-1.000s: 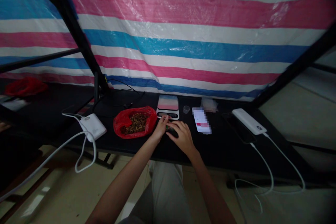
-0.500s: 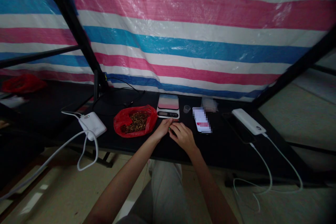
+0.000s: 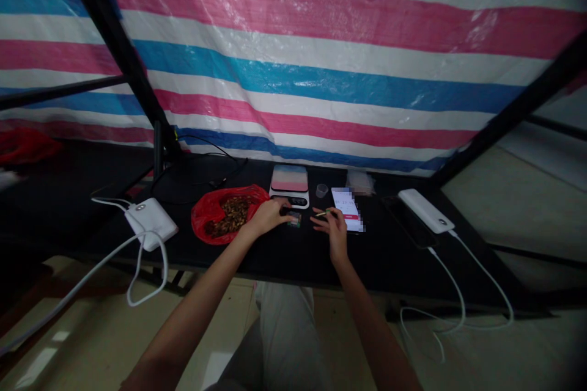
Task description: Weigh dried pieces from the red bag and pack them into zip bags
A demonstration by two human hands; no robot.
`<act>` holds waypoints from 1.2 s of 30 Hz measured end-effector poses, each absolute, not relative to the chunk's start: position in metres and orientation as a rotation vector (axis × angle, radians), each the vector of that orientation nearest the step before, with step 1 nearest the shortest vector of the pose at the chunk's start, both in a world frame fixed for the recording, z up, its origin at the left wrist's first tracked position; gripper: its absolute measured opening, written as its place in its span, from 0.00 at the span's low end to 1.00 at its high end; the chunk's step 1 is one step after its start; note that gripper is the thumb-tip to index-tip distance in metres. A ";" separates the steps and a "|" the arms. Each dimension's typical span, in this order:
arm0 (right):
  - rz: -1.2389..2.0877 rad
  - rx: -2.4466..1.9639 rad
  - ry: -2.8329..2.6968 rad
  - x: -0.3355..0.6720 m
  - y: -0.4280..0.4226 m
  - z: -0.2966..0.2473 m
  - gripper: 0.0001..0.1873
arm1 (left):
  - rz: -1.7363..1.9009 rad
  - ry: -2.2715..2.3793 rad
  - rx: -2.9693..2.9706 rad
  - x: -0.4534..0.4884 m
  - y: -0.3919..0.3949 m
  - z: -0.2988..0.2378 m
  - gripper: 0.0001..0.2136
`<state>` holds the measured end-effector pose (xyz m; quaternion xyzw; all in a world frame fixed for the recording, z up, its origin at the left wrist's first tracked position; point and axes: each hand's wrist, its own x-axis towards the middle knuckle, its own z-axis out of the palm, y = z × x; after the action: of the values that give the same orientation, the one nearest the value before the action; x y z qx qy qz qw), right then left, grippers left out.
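My left hand (image 3: 271, 215) is closed at the front edge of a digital scale (image 3: 290, 179), pinching a small dark see-through packet (image 3: 295, 219) with greenish edges; its exact kind is too small to make out. To the right, my right hand (image 3: 334, 229) pinches a thin yellowish stick (image 3: 322, 214) between thumb and fingers beside a lit phone (image 3: 345, 203). A red plastic bag (image 3: 202, 227) lies spread by my left wrist, holding a heap of small brown seed-like pieces (image 3: 233, 215). Behind the right hand stands a small clear cup (image 3: 321, 190).
A white power bank (image 3: 150, 223) with a looped cable lies on the left of the black table (image 3: 293, 263). On the right are a dark phone (image 3: 409, 223), another white power bank (image 3: 426, 212) and clear plastic bags (image 3: 360, 182). A striped sheet (image 3: 302, 61) hangs behind.
My hands were together in front of the scale. They have parted: the left now pinches the packet, while the right has moved rightward with the thin stick.
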<state>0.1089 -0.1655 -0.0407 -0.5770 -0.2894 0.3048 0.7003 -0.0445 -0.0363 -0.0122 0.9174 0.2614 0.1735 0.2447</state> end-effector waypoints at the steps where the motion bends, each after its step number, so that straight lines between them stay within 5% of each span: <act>1: 0.742 -1.264 -0.613 0.110 -0.164 -0.043 0.17 | 0.437 0.677 2.545 -0.043 -0.035 -0.013 0.24; 7: 0.833 -1.355 -0.803 0.118 -0.160 -0.051 0.20 | 0.317 0.618 2.668 -0.040 -0.033 -0.015 0.27; 16: 0.684 -1.506 -1.244 0.130 -0.158 -0.048 0.19 | 0.334 0.597 2.612 -0.043 -0.037 -0.016 0.17; 21: 0.723 -1.548 -1.333 0.127 -0.149 -0.037 0.10 | 0.373 0.641 2.571 -0.039 -0.039 -0.017 0.16; 36: 0.616 -1.547 -1.326 0.109 -0.127 -0.035 0.04 | 0.501 0.617 2.439 -0.030 -0.038 -0.030 0.16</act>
<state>0.1088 -0.1274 -0.0354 -0.6356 -0.5446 0.2529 0.4851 -0.0302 -0.0377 -0.0304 0.9116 0.2305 0.1871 0.2845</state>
